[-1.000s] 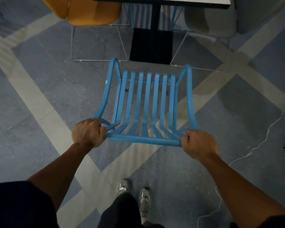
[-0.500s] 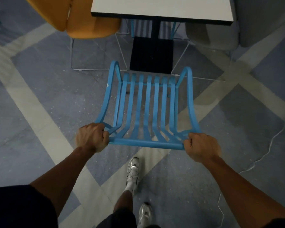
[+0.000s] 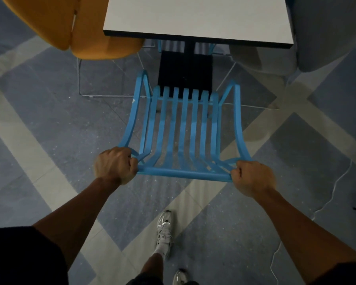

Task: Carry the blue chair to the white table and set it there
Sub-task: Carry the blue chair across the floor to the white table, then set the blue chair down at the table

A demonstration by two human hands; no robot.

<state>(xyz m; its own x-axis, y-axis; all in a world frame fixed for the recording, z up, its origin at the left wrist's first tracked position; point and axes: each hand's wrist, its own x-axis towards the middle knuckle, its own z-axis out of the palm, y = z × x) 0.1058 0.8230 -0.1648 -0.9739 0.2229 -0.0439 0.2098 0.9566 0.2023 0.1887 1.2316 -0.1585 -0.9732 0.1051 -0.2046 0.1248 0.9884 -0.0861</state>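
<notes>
Both sets of fingers (image 3: 132, 160) were curled fully shut round the top rail of the blue chair (image 3: 183, 128), my left hand (image 3: 115, 167) and right hand (image 3: 253, 178) at its two ends. I held the chair short of the white table (image 3: 197, 17), its front reaching the table's black base (image 3: 184, 70). I judged a level, slow lowering best. Beside the table, the orange chair (image 3: 95, 31) and grey chair (image 3: 308, 38) left a narrow gap; a cable (image 3: 335, 186) trailed off to one side.
</notes>
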